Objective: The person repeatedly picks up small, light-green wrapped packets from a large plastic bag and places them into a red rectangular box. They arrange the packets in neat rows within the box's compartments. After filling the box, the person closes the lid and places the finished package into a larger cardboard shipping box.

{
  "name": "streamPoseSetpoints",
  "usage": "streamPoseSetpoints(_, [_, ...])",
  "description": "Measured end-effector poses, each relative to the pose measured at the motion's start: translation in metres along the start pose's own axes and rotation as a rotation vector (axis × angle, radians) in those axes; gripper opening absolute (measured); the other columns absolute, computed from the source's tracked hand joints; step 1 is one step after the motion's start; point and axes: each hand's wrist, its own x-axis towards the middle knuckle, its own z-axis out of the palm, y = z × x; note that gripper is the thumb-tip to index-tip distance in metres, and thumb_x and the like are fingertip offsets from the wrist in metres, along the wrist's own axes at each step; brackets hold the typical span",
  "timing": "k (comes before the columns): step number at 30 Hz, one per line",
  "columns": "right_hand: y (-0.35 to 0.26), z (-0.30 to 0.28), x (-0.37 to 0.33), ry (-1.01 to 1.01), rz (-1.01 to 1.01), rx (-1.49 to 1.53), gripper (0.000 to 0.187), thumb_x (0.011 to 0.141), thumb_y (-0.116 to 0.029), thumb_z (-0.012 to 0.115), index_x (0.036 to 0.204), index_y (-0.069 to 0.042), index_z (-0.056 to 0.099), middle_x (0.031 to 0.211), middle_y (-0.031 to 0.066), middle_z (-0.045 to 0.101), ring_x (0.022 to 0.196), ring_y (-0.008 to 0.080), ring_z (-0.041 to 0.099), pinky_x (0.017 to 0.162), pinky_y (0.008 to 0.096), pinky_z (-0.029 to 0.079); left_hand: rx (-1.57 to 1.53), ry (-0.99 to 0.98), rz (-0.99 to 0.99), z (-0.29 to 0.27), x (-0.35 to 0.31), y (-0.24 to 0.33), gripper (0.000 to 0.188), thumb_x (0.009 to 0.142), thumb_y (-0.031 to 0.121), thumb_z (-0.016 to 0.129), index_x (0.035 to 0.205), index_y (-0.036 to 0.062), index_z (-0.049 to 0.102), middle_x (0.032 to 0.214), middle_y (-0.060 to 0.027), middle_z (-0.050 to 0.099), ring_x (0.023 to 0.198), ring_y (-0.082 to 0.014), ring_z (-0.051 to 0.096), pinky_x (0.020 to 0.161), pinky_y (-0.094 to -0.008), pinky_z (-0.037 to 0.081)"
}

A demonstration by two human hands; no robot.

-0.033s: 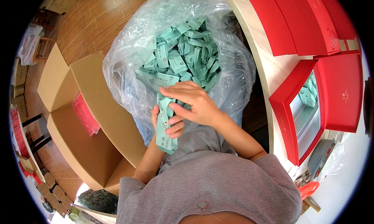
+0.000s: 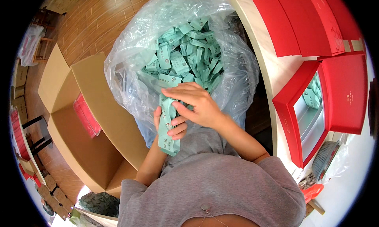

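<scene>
A long green packet (image 2: 164, 126) is in front of the person's body, standing nearly upright, just below the opening of a clear plastic bag (image 2: 241, 71). The left hand (image 2: 178, 131) is closed around it, with the thumb on one side and the bent fingers on the other. The right hand (image 2: 199, 103) is half curved, its fingers close together, and their tips touch the upper end; whether its thumb presses there, I cannot tell. Inside the bag lies a heap of similar packets (image 2: 185, 49). On the left stands an open cardboard box (image 2: 114, 120) with a red bundle (image 2: 87, 115) in it. On the right, a pale surface (image 2: 256, 25) carries an open red box (image 2: 285, 114), which contains some green packets (image 2: 312, 94).
</scene>
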Motion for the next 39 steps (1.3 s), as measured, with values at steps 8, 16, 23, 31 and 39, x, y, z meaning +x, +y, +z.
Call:
streamPoseSetpoints(8, [0.0, 0.009, 0.0, 0.087, 0.223, 0.218, 0.034, 0.087, -0.012, 0.062, 0.121, -0.007, 0.061, 0.105, 0.0088, 0.068, 0.098, 0.029, 0.062, 0.093, 0.0385, 0.044, 0.316, 0.371, 0.098, 0.006, -0.01, 0.004, 0.055, 0.077, 0.036, 0.063, 0.12, 0.0041, 0.05, 0.092, -0.0097, 0.054, 0.067, -0.0226, 0.055, 0.058, -0.0388, 0.05])
streamPoseSetpoints(16, [0.019, 0.02, 0.019, -0.072, 0.532, 0.352, 0.027, 0.091, -0.016, 0.055, 0.114, -0.004, 0.062, 0.086, 0.0096, 0.071, 0.076, 0.0258, 0.066, 0.073, 0.0348, 0.051, 0.795, 0.618, 0.115, 0.028, -0.023, 0.004, 0.055, 0.073, 0.04, 0.068, 0.11, 0.0011, 0.054, 0.092, -0.0105, 0.059, 0.073, -0.0229, 0.062, 0.061, -0.0366, 0.053])
streamPoseSetpoints(23, [0.168, 0.069, 0.029, -0.009, 0.582, -0.614, 0.05, 0.081, -0.03, 0.068, 0.12, -0.002, 0.054, 0.102, 0.0154, 0.061, 0.097, 0.0316, 0.058, 0.079, 0.0426, 0.049, 0.923, 0.772, 0.286, 0.017, -0.032, 0.011, 0.069, 0.086, 0.057, 0.055, 0.125, 0.0019, 0.045, 0.101, -0.0116, 0.057, 0.08, -0.023, 0.062, 0.07, -0.0374, 0.053])
streamPoseSetpoints(31, [0.18, 0.078, 0.015, -0.052, 0.802, -0.573, 0.067, 0.078, -0.036, 0.07, 0.128, 0.001, 0.046, 0.113, 0.0184, 0.056, 0.105, 0.0342, 0.056, 0.089, 0.0416, 0.046, 0.98, 0.977, 0.485, 0.024, -0.018, 0.018, 0.066, 0.087, 0.052, 0.058, 0.128, 0.0027, 0.042, 0.106, -0.016, 0.062, 0.093, -0.0274, 0.064, 0.08, -0.0418, 0.054])
streamPoseSetpoints(39, [0.039, -0.012, -0.017, 0.082, 1.051, 1.005, 0.053, 0.091, -0.028, 0.06, 0.133, 0.001, 0.045, 0.126, 0.0091, 0.056, 0.112, 0.0183, 0.055, 0.098, 0.0313, 0.041, 0.95, 0.874, 0.622, -0.002, -0.01, 0.029, 0.07, 0.09, 0.057, 0.05, 0.133, 0.0026, 0.038, 0.121, -0.0156, 0.057, 0.106, -0.0271, 0.06, 0.087, -0.041, 0.051])
